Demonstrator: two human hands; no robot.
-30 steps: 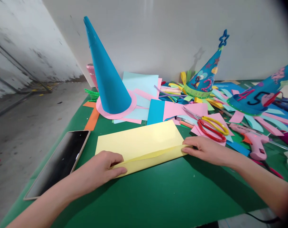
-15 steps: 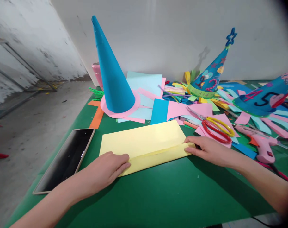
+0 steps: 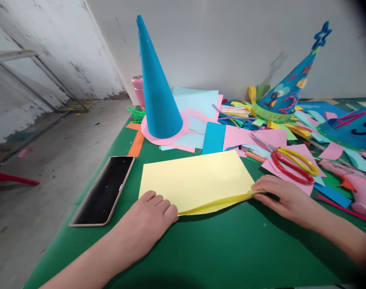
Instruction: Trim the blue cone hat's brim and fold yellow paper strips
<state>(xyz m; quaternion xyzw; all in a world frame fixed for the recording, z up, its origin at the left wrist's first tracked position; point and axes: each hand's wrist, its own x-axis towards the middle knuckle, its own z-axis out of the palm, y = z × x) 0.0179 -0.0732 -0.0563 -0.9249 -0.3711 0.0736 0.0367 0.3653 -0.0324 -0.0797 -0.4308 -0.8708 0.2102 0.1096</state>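
A sheet of yellow paper [image 3: 195, 180] lies on the green tabletop in front of me, its near edge folded and slightly raised. My left hand [image 3: 154, 214] is closed on the near left corner, fingers curled and thumb mostly hidden. At the near right corner, my right hand [image 3: 276, 194] pinches the folded edge between thumb and fingers. Just behind the paper are a blue paper strip [image 3: 213, 138] and a pink paper piece [image 3: 249, 137]. A phone [image 3: 104, 190] with a dark screen lies left of the paper.
A tall blue paper cone [image 3: 160, 96] stands on a pink ring [image 3: 146, 134]. Scissors [image 3: 294, 164] with red and yellow handles and a pink glue gun [image 3: 360, 184] lie at right. Behind them are decorated cone hats [image 3: 287, 94] among paper strips. Orange strips [image 3: 136, 143] lie at left.
The folded near edge, which lay as a broad flap facing up, now shows only as a thin band below the sheet. Both hands still hold the corners. The view has shifted left.
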